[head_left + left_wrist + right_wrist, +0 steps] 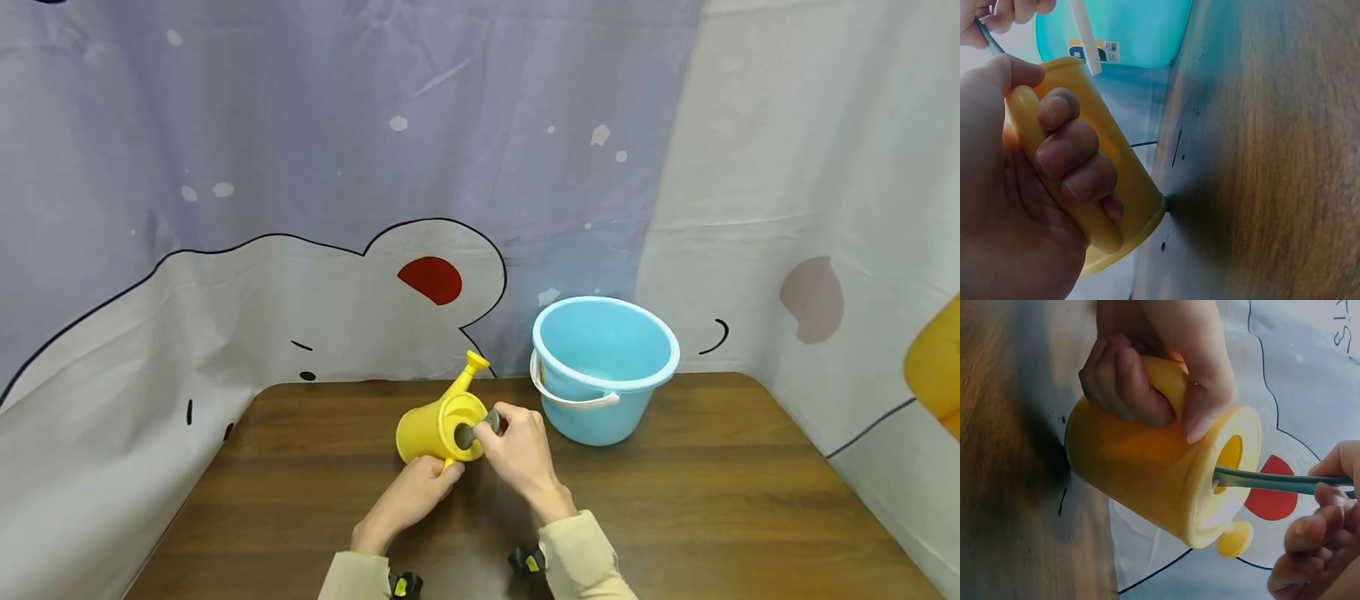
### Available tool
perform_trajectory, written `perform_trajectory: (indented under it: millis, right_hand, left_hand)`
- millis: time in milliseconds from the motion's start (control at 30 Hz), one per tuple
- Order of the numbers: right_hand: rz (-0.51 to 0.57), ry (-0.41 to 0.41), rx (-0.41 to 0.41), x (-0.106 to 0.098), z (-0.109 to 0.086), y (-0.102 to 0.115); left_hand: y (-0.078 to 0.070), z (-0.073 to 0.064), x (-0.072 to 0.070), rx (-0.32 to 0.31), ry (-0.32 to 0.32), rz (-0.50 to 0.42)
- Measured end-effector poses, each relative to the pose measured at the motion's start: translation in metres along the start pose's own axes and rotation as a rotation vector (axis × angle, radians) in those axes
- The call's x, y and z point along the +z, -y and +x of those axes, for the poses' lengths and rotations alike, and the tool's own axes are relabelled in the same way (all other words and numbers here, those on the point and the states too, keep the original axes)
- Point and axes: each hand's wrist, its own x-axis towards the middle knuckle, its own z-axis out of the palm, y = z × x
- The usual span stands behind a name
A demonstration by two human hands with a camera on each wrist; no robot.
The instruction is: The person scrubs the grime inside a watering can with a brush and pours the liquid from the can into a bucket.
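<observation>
A yellow watering can (420, 433) is tilted over the wooden table, its round opening turned toward the right hand. My left hand (416, 492) grips its handle, fingers curled around it in the left wrist view. With thumb and fingers, my right hand (521, 454) pinches a slim grey-green tool (1266, 480). One end of this tool reaches through the opening into the can, so its tip is hidden and its kind is unclear. The can's spout, with a round sprinkler head (476, 362), points up and away from me.
A light blue bucket (600, 421) with a white handle (581, 402) stands at the back right of the brown table (720, 500). Behind the table hangs a printed curtain (337, 317), and a yellow shape (933, 367) shows at the right edge.
</observation>
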Motion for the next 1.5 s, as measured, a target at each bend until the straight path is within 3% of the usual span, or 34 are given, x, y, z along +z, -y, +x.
perform_trajectory:
  millis: [233,400,567,1000,1267,1500]
  right_hand:
    - [0.047,0.04,0.125,0.002,-0.001,-0.005]
    - [0.032,0.093,0.169,0.012,-0.007,-0.009]
    - [0.004,0.079,0.172,0.012,-0.008,-0.011]
    - [-0.047,0.088,0.159,-0.01,0.003,-0.002]
    - [0.032,0.197,0.158,-0.011,0.001,-0.003]
    - [0.007,0.293,0.046,-0.011,0.0,-0.005]
  left_hand:
    - [-0.001,0.003,0.003,0.017,-0.019,0.017]
    - [-0.003,0.004,0.004,-0.003,0.01,0.003]
    - [-0.003,0.004,0.003,-0.013,0.026,-0.024]
    - [0.0,0.002,0.003,0.003,-0.001,0.003]
    - [0.0,0.001,0.002,-0.018,0.004,-0.01]
    - [0.0,0.001,0.002,-0.011,0.0,-0.016]
